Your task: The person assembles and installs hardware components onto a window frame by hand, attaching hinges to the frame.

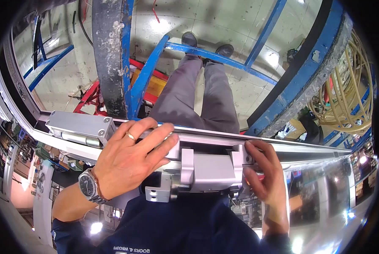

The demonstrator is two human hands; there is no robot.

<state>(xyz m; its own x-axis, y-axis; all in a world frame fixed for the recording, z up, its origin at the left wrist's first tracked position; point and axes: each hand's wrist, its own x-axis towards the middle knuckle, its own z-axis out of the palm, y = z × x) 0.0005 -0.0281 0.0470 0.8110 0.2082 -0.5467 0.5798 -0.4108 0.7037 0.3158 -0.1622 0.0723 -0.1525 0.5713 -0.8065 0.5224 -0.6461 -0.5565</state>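
A silver metal hinge [213, 169] with a broad middle barrel and blocky ends sits against a long aluminium profile [299, 149] in front of my body. My left hand [128, 158], with a ring and a wristwatch, reaches over the profile; its fingers and thumb close around the hinge's left end. At the right end, my right hand [265, 169] has its forefinger and thumb curled about the hinge's end block, where a screw hole shows. Left of my left hand, a second silver hinge-like block [80, 127] is on the profile.
Blue steel stand legs [149, 72] and a worn padded beam [110, 55] stand beyond the profile. Another padded beam [299, 80] slants at the right. Coiled yellowish hose [346, 93] hangs at far right, near a cardboard box [294, 129]. Red metal parts [88, 99] lie below.
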